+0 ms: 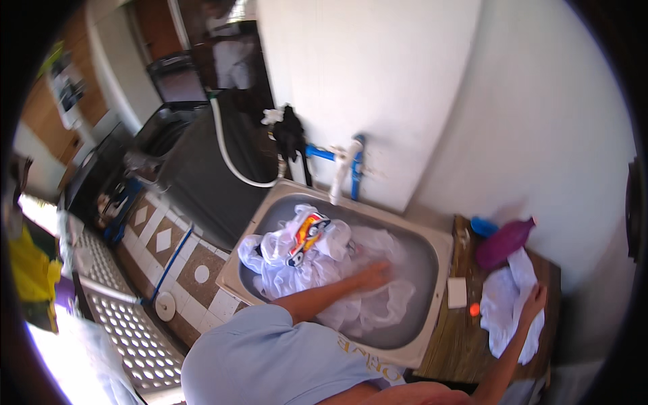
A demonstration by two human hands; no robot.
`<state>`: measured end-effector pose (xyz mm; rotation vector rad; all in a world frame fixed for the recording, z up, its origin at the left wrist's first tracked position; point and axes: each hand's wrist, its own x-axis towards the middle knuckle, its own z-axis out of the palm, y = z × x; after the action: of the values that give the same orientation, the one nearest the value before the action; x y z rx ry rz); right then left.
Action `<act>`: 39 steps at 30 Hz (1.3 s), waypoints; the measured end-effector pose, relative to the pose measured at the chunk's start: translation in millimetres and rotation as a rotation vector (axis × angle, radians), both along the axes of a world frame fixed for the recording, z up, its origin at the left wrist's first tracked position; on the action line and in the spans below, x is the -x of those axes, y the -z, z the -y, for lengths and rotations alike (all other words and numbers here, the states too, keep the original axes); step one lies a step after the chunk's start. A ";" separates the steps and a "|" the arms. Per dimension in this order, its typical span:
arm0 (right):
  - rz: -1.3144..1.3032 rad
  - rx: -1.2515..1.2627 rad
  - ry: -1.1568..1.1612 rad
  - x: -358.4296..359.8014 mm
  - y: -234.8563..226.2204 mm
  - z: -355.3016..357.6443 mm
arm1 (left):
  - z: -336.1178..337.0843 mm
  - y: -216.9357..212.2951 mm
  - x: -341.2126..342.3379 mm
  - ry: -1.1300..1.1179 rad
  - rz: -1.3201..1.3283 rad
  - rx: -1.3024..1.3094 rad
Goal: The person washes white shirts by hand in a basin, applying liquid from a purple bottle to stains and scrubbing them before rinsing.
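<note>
Centre frame: left hand (374, 275) presses flat, grip open, into wet white laundry (317, 260) in the steel sink (435, 270); sodden, heavy, limp, best bunched. Right hand (533, 300) clutches white cloth (509, 307) on wooden surface (459, 337), lower right.

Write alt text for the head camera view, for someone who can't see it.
A person bends over a metal sink, left hand pressing white laundry in the basin, right hand on a white cloth on the wooden counter. A purple bottle lies beside it.
</note>
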<state>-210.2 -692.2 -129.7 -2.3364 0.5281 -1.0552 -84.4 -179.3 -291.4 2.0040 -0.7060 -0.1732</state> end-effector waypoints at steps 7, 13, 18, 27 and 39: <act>0.051 0.008 0.247 5.2 -90.5 -18.5 | -4.3 8.1 -13.6 0.030 -0.167 0.170; 0.153 -0.102 0.243 62.5 -138.0 -1.6 | 3.9 -4.0 -7.8 0.054 -0.124 0.160; 0.322 -0.132 0.283 101.0 -177.4 -8.3 | 6.9 -9.6 -9.4 0.008 -0.059 -0.120; 0.465 -0.120 0.383 167.1 -229.2 17.6 | -8.0 -26.5 -30.2 0.277 0.144 -0.184; 0.517 -0.050 0.419 185.1 -350.2 -94.5 | -26.7 -24.1 -42.7 0.347 0.202 -0.251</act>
<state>-395.2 -597.7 220.5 -1.8364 0.8382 -1.7422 -41.7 -152.6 -267.3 2.1407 -1.2119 -0.2777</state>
